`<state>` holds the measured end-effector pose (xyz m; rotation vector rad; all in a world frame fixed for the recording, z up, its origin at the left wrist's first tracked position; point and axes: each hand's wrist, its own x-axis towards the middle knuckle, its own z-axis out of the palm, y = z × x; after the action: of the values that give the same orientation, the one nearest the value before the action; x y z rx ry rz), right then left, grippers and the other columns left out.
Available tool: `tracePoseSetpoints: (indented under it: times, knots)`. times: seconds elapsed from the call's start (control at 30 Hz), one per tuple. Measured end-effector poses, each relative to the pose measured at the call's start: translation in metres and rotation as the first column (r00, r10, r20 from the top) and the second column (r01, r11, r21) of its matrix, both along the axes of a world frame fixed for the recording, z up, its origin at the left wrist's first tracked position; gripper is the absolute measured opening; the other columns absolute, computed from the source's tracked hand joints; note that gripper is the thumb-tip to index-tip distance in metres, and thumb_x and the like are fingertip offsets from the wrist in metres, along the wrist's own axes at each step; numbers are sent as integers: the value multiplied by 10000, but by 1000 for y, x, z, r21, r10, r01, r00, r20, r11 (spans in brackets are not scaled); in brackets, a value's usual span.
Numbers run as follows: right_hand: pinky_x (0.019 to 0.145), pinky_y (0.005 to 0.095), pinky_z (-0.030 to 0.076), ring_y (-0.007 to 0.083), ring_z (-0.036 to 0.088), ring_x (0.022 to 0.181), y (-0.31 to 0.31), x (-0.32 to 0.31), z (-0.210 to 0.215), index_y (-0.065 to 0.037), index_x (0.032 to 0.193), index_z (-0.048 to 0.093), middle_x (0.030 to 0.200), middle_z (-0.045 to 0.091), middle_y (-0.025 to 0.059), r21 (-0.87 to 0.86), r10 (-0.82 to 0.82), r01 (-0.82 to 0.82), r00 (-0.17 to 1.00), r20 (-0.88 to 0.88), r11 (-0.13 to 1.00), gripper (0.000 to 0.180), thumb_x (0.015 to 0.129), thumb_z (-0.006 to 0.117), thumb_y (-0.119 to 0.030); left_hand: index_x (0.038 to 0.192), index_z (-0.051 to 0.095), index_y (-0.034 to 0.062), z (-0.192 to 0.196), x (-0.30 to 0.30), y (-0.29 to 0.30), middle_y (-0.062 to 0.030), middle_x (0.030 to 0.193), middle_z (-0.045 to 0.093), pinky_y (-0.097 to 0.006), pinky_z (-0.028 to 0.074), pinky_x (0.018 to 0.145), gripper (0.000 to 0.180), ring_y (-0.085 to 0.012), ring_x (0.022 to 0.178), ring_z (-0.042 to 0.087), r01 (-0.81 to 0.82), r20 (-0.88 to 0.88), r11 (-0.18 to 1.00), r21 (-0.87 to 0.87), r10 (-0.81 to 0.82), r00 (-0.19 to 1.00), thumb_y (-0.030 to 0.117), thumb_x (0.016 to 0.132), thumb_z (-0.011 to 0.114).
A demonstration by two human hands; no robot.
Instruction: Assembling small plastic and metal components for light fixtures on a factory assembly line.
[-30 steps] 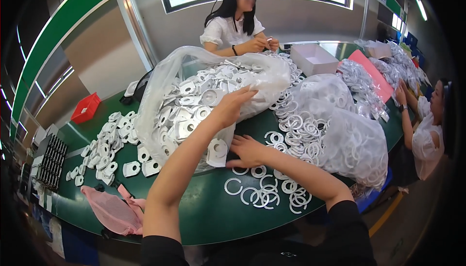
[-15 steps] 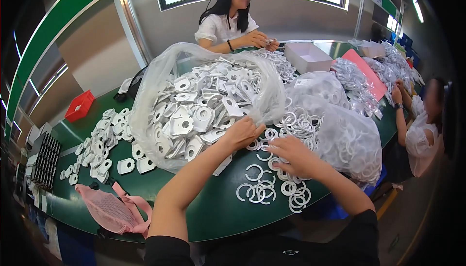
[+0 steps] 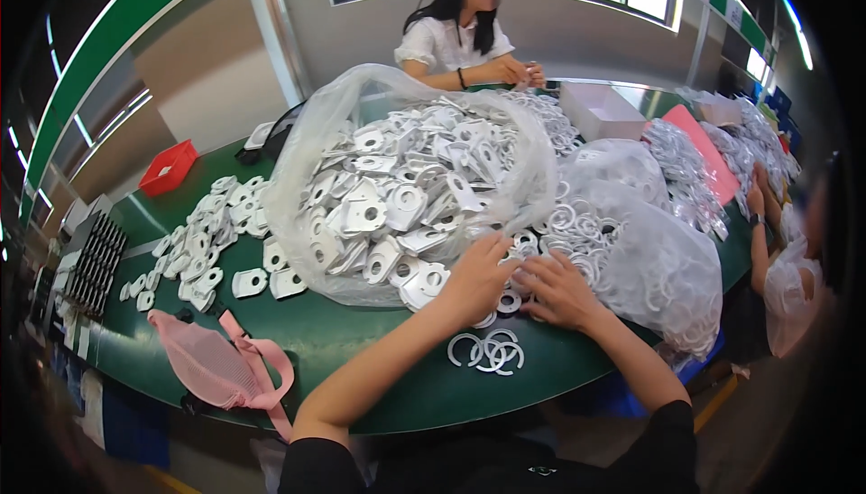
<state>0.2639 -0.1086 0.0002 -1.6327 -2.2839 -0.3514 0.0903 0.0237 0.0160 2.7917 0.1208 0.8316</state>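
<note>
My left hand rests at the front right edge of an opened clear plastic bag, its fingers extended over white rings. Close beside it, my right hand lies with fingers spread on the ring pile; neither hand visibly grips a piece. The bag is heaped with white plates, each with a round hole. Nearer to me, several loose split rings overlap on the green table. Some rings under my palms are hidden.
More plates lie at left, near a red tray, a pink mesh bag and a stacked black rack. A filled clear bag bulges at right. A white box stands behind. Co-workers sit opposite and at right.
Both hands have come closer together over the rings. Rings that lay near the table's front right are no longer there. The view has shifted slightly left.
</note>
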Motion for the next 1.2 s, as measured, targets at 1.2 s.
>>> tracePoseSetpoints:
  times: [1.2]
  knots:
    - [958, 369, 354, 287, 491, 1100, -221, 146, -42, 29, 1211, 488, 1206, 516, 181, 258, -568, 966, 196, -799, -29, 459, 877, 584, -271, 969, 546, 7, -1, -93, -1, -102, 883, 542, -298, 431, 693, 142, -197, 795, 537, -419, 350, 783, -459, 593, 725, -32, 835, 518]
